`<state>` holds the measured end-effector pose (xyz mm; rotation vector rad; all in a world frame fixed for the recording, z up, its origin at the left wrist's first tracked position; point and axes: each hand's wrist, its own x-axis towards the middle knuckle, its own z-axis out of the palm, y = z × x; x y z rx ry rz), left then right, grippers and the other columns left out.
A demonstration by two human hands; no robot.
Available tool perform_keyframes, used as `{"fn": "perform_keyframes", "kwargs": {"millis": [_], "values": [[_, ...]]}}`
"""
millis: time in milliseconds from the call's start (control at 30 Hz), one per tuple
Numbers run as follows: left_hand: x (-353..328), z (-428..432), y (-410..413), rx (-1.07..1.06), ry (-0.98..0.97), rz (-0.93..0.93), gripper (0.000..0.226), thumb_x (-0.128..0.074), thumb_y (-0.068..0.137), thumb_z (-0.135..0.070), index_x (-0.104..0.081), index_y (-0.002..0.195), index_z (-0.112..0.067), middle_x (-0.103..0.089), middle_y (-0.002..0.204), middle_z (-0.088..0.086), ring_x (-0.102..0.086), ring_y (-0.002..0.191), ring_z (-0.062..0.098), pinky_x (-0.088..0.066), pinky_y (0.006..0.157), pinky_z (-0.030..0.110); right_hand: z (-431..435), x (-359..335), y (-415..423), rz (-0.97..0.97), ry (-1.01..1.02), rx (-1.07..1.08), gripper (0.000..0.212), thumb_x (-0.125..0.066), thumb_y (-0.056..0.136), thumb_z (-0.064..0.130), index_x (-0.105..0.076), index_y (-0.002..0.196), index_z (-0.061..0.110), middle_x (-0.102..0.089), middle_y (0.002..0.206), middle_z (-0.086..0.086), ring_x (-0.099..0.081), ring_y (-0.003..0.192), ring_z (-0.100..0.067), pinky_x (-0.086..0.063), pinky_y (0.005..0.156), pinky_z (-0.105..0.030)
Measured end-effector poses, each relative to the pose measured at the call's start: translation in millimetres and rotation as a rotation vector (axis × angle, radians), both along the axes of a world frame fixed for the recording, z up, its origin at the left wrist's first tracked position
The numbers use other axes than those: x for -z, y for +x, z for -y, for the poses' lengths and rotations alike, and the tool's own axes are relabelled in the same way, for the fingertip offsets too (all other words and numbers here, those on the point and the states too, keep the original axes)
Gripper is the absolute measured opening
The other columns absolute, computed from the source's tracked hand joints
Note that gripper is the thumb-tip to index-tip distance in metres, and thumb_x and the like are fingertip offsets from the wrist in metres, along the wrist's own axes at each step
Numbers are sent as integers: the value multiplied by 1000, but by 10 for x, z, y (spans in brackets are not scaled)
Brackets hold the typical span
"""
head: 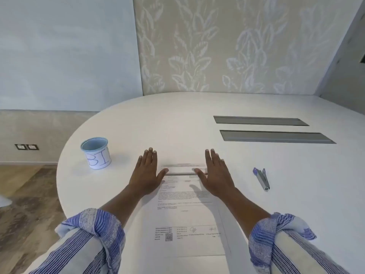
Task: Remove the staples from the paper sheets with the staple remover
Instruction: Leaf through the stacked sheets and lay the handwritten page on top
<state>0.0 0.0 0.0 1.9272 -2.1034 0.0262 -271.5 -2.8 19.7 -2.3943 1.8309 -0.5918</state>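
Note:
A stack of printed paper sheets (187, 204) lies on the white table in front of me. My left hand (147, 173) lies flat with straight fingers over the sheets' upper left edge. My right hand (214, 174) lies flat the same way over the upper right edge. Both thumbs point inward over the top of the page. The staple remover (261, 178), grey metal with a purple end, lies on the table to the right of my right hand, apart from it. No staple is discernible at this size.
A light blue cup (97, 153) with a paper label stands on the table (177, 125) left of my left hand. Two grey cable hatches (276, 136) are set into the table at the back right. The table's rounded edge runs along the left.

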Motion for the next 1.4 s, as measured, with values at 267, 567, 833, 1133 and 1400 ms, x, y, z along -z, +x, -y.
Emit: {"fn": "perform_keyframes", "kwargs": {"millis": [267, 567, 833, 1133, 1400], "values": [[183, -124, 42, -62, 160, -170, 89, -33, 106, -59, -1, 165, -1, -8, 176, 15, -3, 163, 29, -4, 131, 41, -180, 300, 59, -10, 205, 14, 86, -37, 102, 62, -9, 164, 10, -9, 173, -11, -8, 160, -28, -5, 129, -43], [201, -207, -8, -70, 141, -343, 91, -48, 103, -53, -4, 166, -5, -18, 175, 13, -12, 162, 25, -6, 128, 35, -250, 360, 58, 0, 165, 19, 82, -37, 102, 62, -24, 161, 8, -17, 171, -12, -10, 159, -29, -6, 129, -45], [179, -337, -84, -56, 146, -387, 94, -58, 101, -48, -3, 167, -9, -21, 174, 14, -16, 161, 28, -9, 128, 35, -235, 400, 45, 15, 156, 24, 83, -40, 100, 64, -25, 161, 8, -19, 171, -12, -13, 159, -28, -7, 129, -44], [173, -420, -179, -48, 123, -410, 87, -59, 102, -37, -9, 166, -8, -27, 172, 11, -26, 159, 30, -16, 127, 36, -214, 414, 44, 37, 142, 21, 83, -43, 100, 63, -26, 160, 9, -21, 171, -11, -14, 159, -27, -7, 129, -44], [95, -574, -321, -88, -53, -680, 82, -73, 95, -19, -29, 163, -11, -67, 141, 6, -63, 127, 28, -35, 93, 13, -203, 438, 23, 58, 135, 10, 85, -43, 99, 65, -25, 161, 11, -19, 171, -11, -12, 160, -26, -6, 129, -43]]}}
